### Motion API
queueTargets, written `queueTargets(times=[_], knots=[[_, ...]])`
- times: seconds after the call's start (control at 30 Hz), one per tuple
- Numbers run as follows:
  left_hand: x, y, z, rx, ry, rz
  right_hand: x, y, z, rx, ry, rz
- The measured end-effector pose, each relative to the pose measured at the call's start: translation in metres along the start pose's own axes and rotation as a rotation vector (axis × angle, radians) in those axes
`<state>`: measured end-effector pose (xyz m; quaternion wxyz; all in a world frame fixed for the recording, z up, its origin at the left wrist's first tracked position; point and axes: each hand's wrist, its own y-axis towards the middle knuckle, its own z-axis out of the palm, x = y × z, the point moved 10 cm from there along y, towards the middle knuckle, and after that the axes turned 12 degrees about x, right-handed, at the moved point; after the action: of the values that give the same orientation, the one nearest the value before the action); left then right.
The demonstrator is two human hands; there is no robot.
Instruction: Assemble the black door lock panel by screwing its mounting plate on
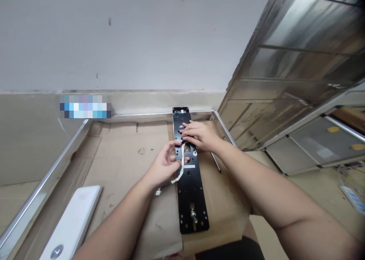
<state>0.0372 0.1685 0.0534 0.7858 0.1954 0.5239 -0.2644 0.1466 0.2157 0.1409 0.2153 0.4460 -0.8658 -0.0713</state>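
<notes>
"What's the left hand (164, 165) doing?"

"Pinching a white sleeved cable (181, 165) that rises from an opening in a black metal backplate (190, 199)."

"And the right hand (199, 135)?"

"Open, fingers laid across the plate's upper part. The plate lies on cardboard (128, 165), a thin metal rod (216, 162) just beside it, a white panel (71, 224) well left."

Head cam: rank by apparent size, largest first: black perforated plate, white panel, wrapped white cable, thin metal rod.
1. Black perforated plate
2. White panel: cropped and nearer the camera, so unsure against the plate
3. Wrapped white cable
4. Thin metal rod
</notes>
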Motion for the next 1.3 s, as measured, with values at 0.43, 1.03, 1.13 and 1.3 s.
queueTargets(times=[0.43, 1.03, 1.13, 1.3], knots=[[-0.035, -0.013, -0.001, 0.087, 0.930, 0.118, -0.014, -0.002, 0.001, 0.013, -0.032, -0.009], [-0.019, -0.007, -0.031, -0.143, 0.933, 0.015, -0.022, 0.001, 0.012, 0.048, 0.062, -0.041], [0.003, -0.003, -0.043, -0.151, 0.655, -0.061, -0.021, 0.003, 0.013, 0.038, 0.068, -0.042], [0.033, 0.001, -0.030, -0.021, 0.256, -0.185, -0.019, 0.002, 0.015, 0.037, 0.067, -0.037]])
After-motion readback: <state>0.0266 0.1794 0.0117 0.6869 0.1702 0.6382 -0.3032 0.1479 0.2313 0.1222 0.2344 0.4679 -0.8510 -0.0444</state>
